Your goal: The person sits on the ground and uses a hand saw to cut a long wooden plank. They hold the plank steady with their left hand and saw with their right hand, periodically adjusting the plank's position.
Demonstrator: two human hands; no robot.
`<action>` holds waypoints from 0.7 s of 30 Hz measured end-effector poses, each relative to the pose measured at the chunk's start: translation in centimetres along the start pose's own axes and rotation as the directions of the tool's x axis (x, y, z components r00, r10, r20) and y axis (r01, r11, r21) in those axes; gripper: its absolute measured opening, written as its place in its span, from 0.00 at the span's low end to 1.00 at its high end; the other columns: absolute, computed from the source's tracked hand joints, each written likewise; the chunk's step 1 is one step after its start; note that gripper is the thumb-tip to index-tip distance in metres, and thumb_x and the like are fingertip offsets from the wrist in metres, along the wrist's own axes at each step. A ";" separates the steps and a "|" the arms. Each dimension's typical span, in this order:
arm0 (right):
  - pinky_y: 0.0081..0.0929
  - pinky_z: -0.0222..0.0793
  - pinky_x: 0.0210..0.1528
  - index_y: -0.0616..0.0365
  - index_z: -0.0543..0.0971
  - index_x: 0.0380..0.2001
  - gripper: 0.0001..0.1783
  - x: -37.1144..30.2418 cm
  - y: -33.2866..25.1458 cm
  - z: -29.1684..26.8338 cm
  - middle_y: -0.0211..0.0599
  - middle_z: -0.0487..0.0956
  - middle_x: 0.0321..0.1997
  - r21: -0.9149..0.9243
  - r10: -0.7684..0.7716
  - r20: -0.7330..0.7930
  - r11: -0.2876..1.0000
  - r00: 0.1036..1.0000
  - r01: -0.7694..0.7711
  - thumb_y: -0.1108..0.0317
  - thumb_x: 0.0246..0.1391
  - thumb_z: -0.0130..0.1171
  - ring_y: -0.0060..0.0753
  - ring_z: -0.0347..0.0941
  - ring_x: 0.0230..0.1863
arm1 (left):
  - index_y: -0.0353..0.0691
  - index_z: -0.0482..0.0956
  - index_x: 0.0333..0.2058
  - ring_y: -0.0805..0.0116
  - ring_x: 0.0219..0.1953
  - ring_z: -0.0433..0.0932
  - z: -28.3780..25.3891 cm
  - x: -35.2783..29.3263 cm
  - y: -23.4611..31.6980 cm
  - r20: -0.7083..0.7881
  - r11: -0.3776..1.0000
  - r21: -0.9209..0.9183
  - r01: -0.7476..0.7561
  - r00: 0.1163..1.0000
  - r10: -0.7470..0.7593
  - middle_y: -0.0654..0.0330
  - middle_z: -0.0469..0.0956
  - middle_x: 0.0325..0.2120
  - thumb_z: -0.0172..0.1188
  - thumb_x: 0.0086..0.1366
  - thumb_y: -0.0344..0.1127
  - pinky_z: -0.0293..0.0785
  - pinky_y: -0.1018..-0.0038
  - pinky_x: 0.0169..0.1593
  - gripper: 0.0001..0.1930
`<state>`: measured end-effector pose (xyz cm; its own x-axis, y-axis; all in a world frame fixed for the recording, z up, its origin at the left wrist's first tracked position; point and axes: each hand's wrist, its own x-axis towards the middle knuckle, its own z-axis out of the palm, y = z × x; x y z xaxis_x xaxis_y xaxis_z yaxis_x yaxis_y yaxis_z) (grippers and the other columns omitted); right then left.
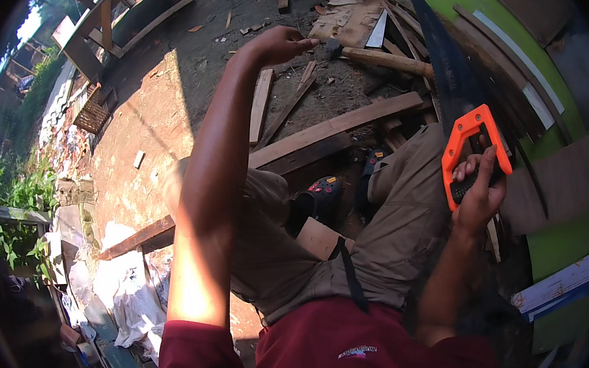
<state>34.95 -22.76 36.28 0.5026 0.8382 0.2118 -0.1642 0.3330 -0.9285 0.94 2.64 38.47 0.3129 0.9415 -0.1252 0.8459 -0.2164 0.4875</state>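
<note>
Dirt ground (137,132), timber (339,128), orange-handled saw (454,94)

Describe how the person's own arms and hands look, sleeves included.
The left hand and the right hand are gloveless, with no watch or band showing at either wrist. The left sleeve is short, dark red and plain where visible; the right sleeve looks the same colour, in shadow.

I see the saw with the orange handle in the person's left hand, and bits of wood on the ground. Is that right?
Not quite, the hand is wrong: the head view shows the saw with the orange handle in the right hand, and bits of wood on the ground.
</note>
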 end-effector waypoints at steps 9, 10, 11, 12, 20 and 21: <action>0.18 0.65 0.32 0.66 0.77 0.43 0.09 -7.7 9.1 1.3 0.24 0.74 0.30 -0.216 0.110 0.132 0.973 0.985 -0.079 0.69 0.66 0.57 0.15 0.68 0.27 | 0.31 0.83 0.49 0.52 0.50 0.82 16.6 -0.1 -9.1 0.114 0.894 -0.311 0.324 0.946 -0.303 0.45 0.85 0.43 0.59 0.66 0.65 0.75 0.61 0.55 0.36; 0.19 0.66 0.33 0.65 0.77 0.42 0.09 -8.2 10.0 1.2 0.24 0.75 0.31 -0.266 0.131 0.160 0.960 0.978 -0.085 0.68 0.67 0.57 0.15 0.69 0.28 | 0.31 0.85 0.47 0.46 0.51 0.82 18.8 -0.8 -11.0 0.077 0.877 -0.317 0.362 0.931 -0.357 0.42 0.85 0.43 0.60 0.65 0.64 0.75 0.59 0.57 0.35; 0.22 0.67 0.34 0.65 0.77 0.41 0.10 -8.1 10.4 1.2 0.26 0.76 0.31 -0.336 0.199 0.179 0.933 0.963 -0.130 0.68 0.66 0.58 0.18 0.70 0.29 | 0.30 0.85 0.45 0.45 0.51 0.82 20.6 -1.5 -11.4 0.021 0.882 -0.292 0.370 0.924 -0.381 0.40 0.84 0.43 0.61 0.64 0.63 0.75 0.59 0.57 0.34; 0.24 0.68 0.35 0.65 0.76 0.41 0.10 -8.0 10.8 1.6 0.28 0.77 0.31 -0.391 0.264 0.203 0.905 0.943 -0.169 0.67 0.66 0.58 0.21 0.72 0.29 | 0.31 0.85 0.45 0.45 0.52 0.81 21.9 -2.0 -12.5 0.006 0.856 -0.310 0.413 0.901 -0.433 0.40 0.84 0.44 0.61 0.64 0.63 0.75 0.59 0.57 0.33; 0.40 0.73 0.39 0.66 0.76 0.43 0.15 -6.1 13.9 4.3 0.51 0.82 0.32 -0.686 0.455 0.417 0.725 0.787 -0.056 0.62 0.65 0.61 0.54 0.81 0.35 | 0.40 0.80 0.53 0.48 0.60 0.75 31.8 -1.3 -15.2 0.024 0.703 -0.303 0.643 0.743 -0.669 0.42 0.78 0.54 0.62 0.64 0.55 0.71 0.54 0.61 0.28; 0.41 0.73 0.39 0.65 0.76 0.43 0.16 -6.0 14.1 4.5 0.51 0.82 0.32 -0.692 0.446 0.409 0.720 0.797 -0.048 0.61 0.65 0.61 0.54 0.81 0.35 | 0.40 0.79 0.54 0.47 0.61 0.74 32.6 -1.3 -15.0 0.030 0.698 -0.290 0.654 0.736 -0.677 0.42 0.77 0.56 0.62 0.64 0.55 0.70 0.53 0.62 0.28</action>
<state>25.85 -21.14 23.24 -0.0196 0.9925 -0.1205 0.4457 -0.0992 -0.8897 1.89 -3.73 3.15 -0.3295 0.8312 -0.4478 0.6700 0.5400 0.5094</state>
